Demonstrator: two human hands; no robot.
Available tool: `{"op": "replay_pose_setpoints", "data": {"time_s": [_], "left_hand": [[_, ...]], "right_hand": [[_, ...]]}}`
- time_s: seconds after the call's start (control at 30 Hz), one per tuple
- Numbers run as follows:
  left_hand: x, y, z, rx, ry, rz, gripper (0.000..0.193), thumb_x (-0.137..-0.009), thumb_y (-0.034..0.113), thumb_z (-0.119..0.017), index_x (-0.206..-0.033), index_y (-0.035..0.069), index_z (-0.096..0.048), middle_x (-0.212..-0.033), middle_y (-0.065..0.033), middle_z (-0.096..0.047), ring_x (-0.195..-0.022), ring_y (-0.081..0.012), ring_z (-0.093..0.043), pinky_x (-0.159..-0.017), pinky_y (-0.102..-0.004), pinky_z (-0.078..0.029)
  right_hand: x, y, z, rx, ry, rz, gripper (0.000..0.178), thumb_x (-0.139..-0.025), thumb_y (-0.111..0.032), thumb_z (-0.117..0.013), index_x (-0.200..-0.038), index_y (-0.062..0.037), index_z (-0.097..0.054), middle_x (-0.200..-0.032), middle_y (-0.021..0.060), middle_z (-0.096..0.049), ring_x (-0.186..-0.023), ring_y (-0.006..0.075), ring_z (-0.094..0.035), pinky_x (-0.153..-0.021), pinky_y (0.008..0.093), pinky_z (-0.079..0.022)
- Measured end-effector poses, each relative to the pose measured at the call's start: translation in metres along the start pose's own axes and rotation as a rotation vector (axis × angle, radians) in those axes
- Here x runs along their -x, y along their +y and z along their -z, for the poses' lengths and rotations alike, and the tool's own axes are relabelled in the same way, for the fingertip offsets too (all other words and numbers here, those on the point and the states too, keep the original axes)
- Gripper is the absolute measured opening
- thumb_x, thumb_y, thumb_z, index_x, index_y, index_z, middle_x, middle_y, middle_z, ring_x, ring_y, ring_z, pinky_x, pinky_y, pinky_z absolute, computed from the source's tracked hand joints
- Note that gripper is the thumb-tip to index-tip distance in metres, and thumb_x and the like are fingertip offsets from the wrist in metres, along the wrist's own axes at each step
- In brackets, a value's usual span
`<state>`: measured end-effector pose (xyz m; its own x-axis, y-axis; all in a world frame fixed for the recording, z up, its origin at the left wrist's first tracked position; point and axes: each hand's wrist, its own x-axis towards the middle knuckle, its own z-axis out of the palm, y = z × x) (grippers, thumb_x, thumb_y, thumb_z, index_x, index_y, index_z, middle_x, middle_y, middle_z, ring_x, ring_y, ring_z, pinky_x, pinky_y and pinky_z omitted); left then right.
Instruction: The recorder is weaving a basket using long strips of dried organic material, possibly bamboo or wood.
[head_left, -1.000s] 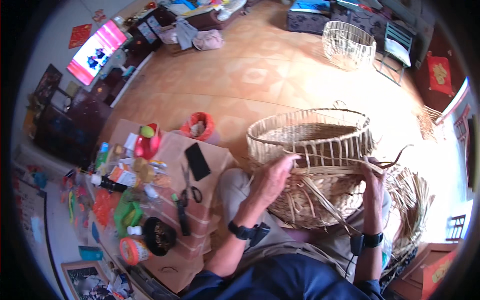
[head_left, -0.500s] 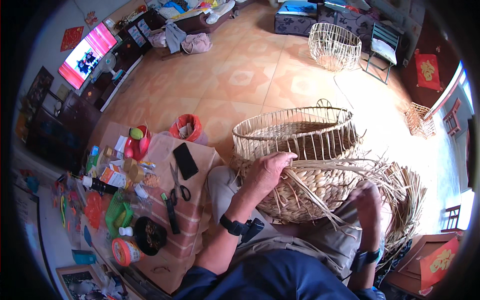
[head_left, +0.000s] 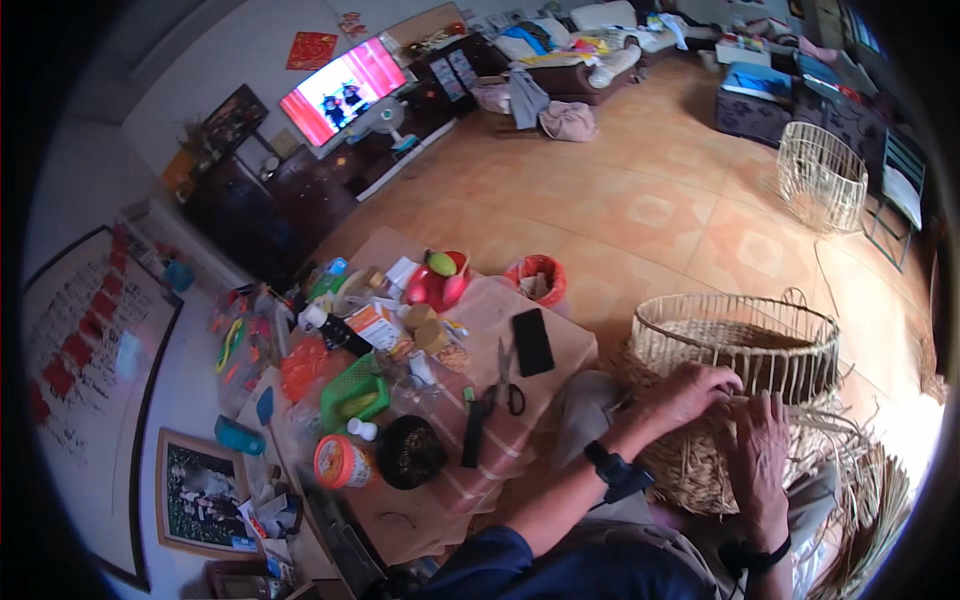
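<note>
A half-woven oval basket rests against my knees, its lower wall thick braided straw and its upper part bare uprights below a rim. My left hand is closed, thumb and fingers pinching straw strands at the top edge of the weave. Close beside it, my right hand has its fingers bent together on the same strands; the fingertips partly hide what they grip. Loose straw trails off the basket's right side into a bundle by my right leg.
To my left, a cloth-covered table holds scissors, a phone, a dark bowl, a green basket and an orange-lidded tub. Behind it stands a red-lined bin. A bare basket frame stands farther off.
My right hand has come up from the loose straw to meet my left hand at the weave's edge. The view has swung left, so everything sits farther right.
</note>
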<state>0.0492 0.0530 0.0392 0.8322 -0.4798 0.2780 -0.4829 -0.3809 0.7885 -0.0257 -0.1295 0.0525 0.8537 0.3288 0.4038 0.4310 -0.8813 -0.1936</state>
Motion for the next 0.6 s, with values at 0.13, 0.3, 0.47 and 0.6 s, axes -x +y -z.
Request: {"op": "replay_pose_setpoints", "data": {"time_s": [0.13,0.3,0.47,0.6], "left_hand": [[0.002,-0.005,0.006,0.006,0.000,0.026,0.021,-0.088,0.007,-0.072,-0.109,0.009,-0.071,-0.090,-0.0202,-0.072,-0.087,-0.0348,-0.073,-0.075,-0.0421,-0.056],[-0.001,-0.004,0.017,0.106,-0.123,0.023,0.030,-0.088,0.004,-0.071,-0.118,0.008,-0.067,-0.100,-0.0154,-0.075,-0.094,-0.0301,-0.073,-0.082,-0.0396,-0.056],[-0.002,-0.009,0.024,0.125,-0.264,0.055,0.039,-0.085,-0.002,-0.069,-0.122,0.007,-0.065,-0.109,-0.0151,-0.073,-0.102,-0.0294,-0.072,-0.087,-0.0394,-0.056],[0.003,0.001,0.025,0.012,-0.262,0.054,0.045,-0.083,-0.006,-0.065,-0.125,0.006,-0.063,-0.116,-0.0167,-0.070,-0.109,-0.0322,-0.069,-0.094,-0.0409,-0.054]], "right_hand": [[-0.011,-0.013,0.006,0.037,-0.112,-0.046,0.051,-0.068,-0.018,-0.082,-0.110,-0.0037,-0.056,-0.102,0.0145,-0.052,-0.102,0.0339,-0.051,-0.090,0.0449,-0.043],[-0.011,-0.008,0.003,0.067,-0.064,0.018,0.032,-0.077,-0.010,-0.069,-0.105,-0.0018,-0.056,-0.097,0.0156,-0.052,-0.097,0.0353,-0.053,-0.085,0.0460,-0.045],[-0.013,-0.014,-0.001,0.032,-0.026,0.013,0.019,-0.080,-0.003,-0.055,-0.099,-0.0010,-0.055,-0.094,0.0179,-0.051,-0.093,0.0367,-0.053,-0.082,0.0474,-0.044],[-0.011,-0.015,-0.004,0.047,-0.047,-0.041,0.013,-0.082,-0.004,-0.058,-0.095,-0.0029,-0.053,-0.088,0.0177,-0.056,-0.082,0.0366,-0.059,-0.072,0.0487,-0.046]]}}
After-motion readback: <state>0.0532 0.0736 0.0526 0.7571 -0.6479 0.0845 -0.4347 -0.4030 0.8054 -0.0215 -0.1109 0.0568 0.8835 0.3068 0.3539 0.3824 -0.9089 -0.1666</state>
